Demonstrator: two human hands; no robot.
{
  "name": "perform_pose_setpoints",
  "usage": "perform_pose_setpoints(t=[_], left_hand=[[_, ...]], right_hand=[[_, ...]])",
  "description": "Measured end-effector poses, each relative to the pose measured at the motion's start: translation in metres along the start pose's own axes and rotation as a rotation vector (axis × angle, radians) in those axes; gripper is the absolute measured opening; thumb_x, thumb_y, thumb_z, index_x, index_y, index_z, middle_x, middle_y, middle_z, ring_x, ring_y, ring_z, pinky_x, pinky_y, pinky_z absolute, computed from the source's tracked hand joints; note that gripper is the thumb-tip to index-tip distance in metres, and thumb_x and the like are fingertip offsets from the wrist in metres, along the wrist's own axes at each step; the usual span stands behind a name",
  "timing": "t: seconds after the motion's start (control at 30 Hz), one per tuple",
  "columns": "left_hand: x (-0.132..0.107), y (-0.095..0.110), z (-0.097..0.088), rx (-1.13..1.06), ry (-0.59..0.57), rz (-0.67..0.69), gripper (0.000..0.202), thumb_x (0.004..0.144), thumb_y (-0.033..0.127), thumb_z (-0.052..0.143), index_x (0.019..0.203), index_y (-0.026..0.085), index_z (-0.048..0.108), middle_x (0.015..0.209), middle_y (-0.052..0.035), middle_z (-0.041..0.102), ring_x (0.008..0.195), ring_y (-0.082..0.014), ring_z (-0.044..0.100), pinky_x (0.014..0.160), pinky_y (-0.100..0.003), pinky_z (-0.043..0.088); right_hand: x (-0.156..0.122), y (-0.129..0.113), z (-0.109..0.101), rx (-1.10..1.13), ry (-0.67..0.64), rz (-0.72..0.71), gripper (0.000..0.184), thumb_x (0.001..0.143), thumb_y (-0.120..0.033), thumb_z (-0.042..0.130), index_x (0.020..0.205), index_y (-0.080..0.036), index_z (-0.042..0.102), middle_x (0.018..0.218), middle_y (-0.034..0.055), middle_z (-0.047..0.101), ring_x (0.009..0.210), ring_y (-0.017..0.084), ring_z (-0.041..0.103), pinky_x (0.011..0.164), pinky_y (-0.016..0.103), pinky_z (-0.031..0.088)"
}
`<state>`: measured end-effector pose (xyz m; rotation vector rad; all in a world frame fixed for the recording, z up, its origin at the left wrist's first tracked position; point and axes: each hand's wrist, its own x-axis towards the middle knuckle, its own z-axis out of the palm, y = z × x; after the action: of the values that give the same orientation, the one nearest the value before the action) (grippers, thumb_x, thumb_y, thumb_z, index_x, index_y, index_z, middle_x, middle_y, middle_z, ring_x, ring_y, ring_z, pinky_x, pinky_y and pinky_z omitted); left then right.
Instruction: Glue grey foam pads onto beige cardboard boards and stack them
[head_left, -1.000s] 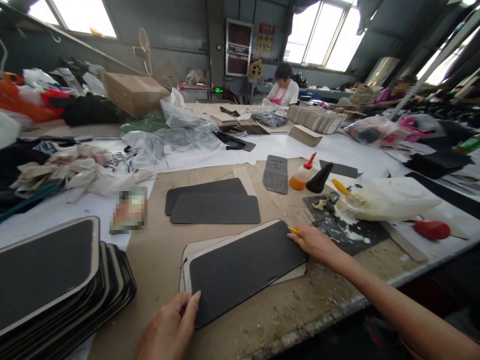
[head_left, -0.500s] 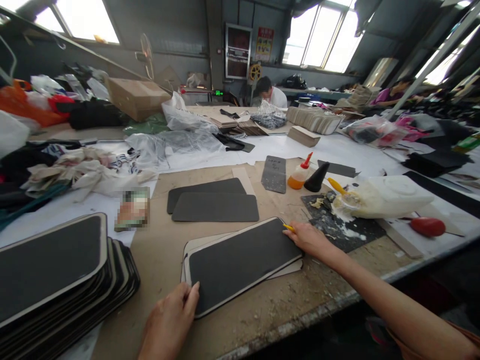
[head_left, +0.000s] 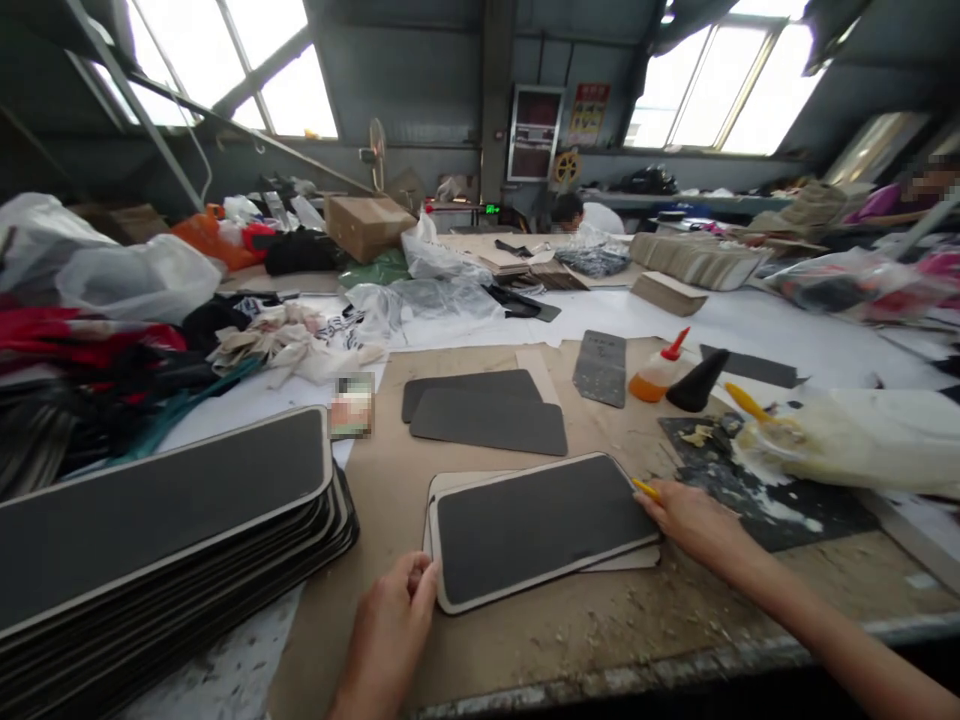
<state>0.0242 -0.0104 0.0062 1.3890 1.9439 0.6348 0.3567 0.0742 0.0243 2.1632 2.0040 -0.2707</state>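
A dark grey panel with rounded corners and a pale border lies before me on a pale board, which shows from beneath it. My left hand pinches the panel's near left edge between thumb and fingers. At the panel's right end, my right hand is closed round a slim yellow stick; its fingers rest by the panel's edge and hide the rest of the stick. Two plain dark grey pieces overlap just behind the panel. To the left stands a tall stack of similar bordered panels.
Right of my hand, a glue-smeared black sheet lies beside a white container holding a yellow-handled tool. Behind are an orange-filled squeeze bottle and a black cone. Bags and cloth scraps crowd the left; a person sits beyond.
My view has turned left, so everything sits farther right in the picture and more of the left stack shows. Both hands stay at the panel's ends, the right still holding the yellow stick.
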Motion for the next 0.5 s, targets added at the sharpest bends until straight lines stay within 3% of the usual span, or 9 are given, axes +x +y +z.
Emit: perform_pose_setpoints(t=[0.3,0.5], left_hand=[[0.016,-0.009,0.014,-0.185,-0.061,-0.013,0.030,0.075,0.045,0.045,0.071,0.018,0.057,0.050,-0.0010,0.057,0.044,-0.0172,0.056,0.043,-0.024,0.036],[0.026,-0.016,0.022,-0.307,-0.046,-0.038,0.044,0.061,0.065,0.051,0.057,0.021,0.048,0.042,0.0040,0.046,0.036,-0.0131,0.046,0.038,-0.024,0.031]], right_hand=[[0.005,0.009,0.016,0.073,0.091,-0.002,0.030,0.091,-0.027,0.035,0.093,-0.013,0.061,0.093,0.0152,0.067,0.088,0.027,0.064,0.072,0.033,0.045],[0.015,0.021,0.015,0.131,0.068,0.041,0.027,0.090,-0.029,0.039,0.091,-0.014,0.061,0.094,0.0143,0.067,0.091,0.026,0.063,0.075,0.031,0.043]])
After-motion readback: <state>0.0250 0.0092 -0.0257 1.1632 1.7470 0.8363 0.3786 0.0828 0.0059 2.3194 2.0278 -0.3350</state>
